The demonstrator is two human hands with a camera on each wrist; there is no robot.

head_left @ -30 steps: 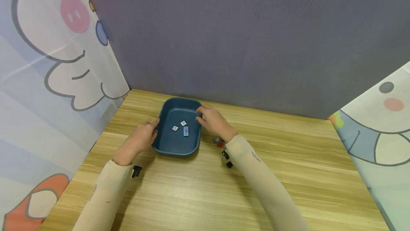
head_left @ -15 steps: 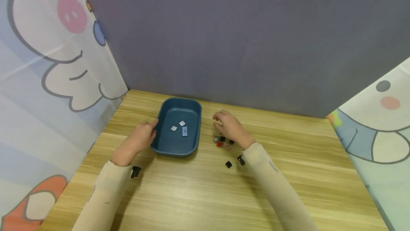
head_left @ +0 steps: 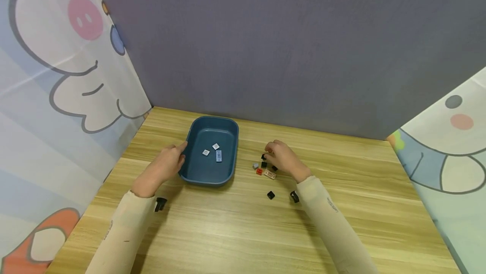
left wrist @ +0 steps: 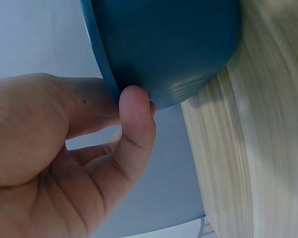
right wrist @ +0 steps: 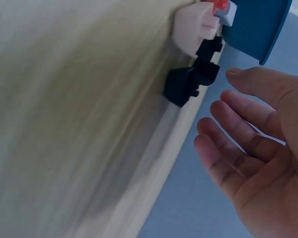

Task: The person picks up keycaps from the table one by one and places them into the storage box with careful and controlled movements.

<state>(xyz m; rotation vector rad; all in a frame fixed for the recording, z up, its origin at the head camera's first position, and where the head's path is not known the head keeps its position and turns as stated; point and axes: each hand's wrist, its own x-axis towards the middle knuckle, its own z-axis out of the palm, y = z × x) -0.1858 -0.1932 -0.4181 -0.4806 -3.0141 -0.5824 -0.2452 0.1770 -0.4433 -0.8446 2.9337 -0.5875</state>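
My left hand pinches the left rim of a dark blue tray; the left wrist view shows thumb and fingers gripping its edge. Inside the tray lie two white keycaps and a wider light blue keycap. To the right of the tray, my right hand hovers low at a group of loose keycaps, fingers loosely bent and holding nothing. That group has black keycaps, a grey keycap, a red keycap and a wide pink keycap.
One black keycap lies apart, nearer the front. A wooden table carries everything, with a grey panel standing along its back edge. Cartoon-printed sheets flank both sides. Small black wrist cameras sit at the sleeves.
My right hand has moved from over the tray's right rim rightward and down to the loose keycaps. The left hand has stayed on the tray's rim.
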